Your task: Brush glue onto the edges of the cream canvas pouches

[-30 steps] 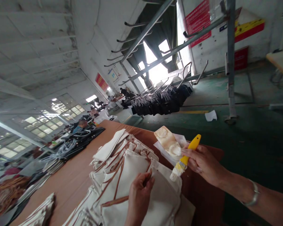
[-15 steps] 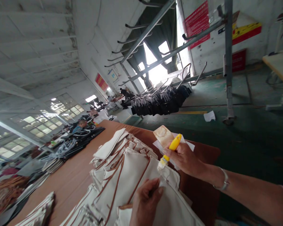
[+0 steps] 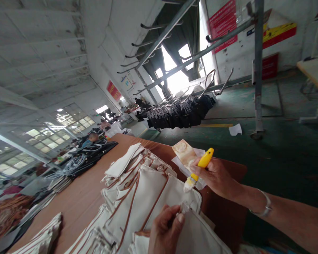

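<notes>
My right hand [image 3: 217, 178] grips a paintbrush by its yellow handle [image 3: 206, 157]. The brush's pale bristles [image 3: 188, 185] point down and left, smeared with something whitish, just above the far edge of a white leather-like piece [image 3: 201, 225]. Thumb and fingers of my left hand [image 3: 166, 225] are pinched together at a corner of this piece, beside thin thread-like ends; what exactly sits between them is too small to make out. Stacked white pieces with brown edging [image 3: 148, 187] fan out to the left. Behind the brush lies a stained, cream-coloured block [image 3: 184, 151] on white paper [image 3: 178, 165].
The brown table [image 3: 87, 197] carries another white bundle [image 3: 46, 236] at lower left and dark pieces with grey cords [image 3: 82, 162] farther off. Beyond it stands a metal rack [image 3: 258, 77] on wheels, hung with black items [image 3: 180, 114]. A person [image 3: 90, 141] sits in the background.
My right hand and the brush have moved right and slightly away from my left hand, so the bristles are farther from its fingertips. My left hand stays pinched, shifted only slightly.
</notes>
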A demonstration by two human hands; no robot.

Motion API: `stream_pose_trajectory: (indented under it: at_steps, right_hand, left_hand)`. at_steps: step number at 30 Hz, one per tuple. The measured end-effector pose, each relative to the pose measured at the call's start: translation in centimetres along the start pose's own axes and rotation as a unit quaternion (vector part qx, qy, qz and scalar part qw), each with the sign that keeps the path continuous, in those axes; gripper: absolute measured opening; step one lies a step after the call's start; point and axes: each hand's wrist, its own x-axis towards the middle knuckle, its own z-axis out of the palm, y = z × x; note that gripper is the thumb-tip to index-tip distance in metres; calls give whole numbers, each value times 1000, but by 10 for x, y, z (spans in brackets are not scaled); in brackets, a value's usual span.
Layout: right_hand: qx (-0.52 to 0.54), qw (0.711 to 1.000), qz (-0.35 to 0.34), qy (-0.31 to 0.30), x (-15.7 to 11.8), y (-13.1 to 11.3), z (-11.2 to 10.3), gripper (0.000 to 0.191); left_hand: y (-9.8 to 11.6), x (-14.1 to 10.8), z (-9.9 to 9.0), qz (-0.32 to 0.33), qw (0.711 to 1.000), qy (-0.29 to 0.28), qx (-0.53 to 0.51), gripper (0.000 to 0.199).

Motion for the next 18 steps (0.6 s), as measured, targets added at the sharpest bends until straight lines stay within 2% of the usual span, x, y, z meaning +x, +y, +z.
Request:
stream_pose_trajectory:
  at_steps: [2, 5, 9, 13, 16, 18]
  right_hand:
    - [4, 1000, 21, 18, -1, 1, -9, 29]
    - [43, 997, 56, 24, -6, 3, -14, 31]
    - [146, 985, 95, -11, -15, -2, -7, 30]
    - [179, 973, 106, -101, -20, -17, -1, 30]
    - [158, 962, 106, -197, -19, -25, -8, 28]
    - [157, 955, 110, -228, -16, -27, -15, 27]
  left_hand:
    - [5, -6, 1, 19, 999, 27, 20, 38]
    - [10, -15, 7, 88, 990, 85, 71, 28]
    - [11, -26, 19, 212, 949, 152, 178, 10]
    - [7, -33, 22, 262, 922, 152, 241, 5]
    - [5, -34, 20, 262, 921, 141, 251, 7]
    - [4, -34, 19, 262, 921, 135, 255, 7]
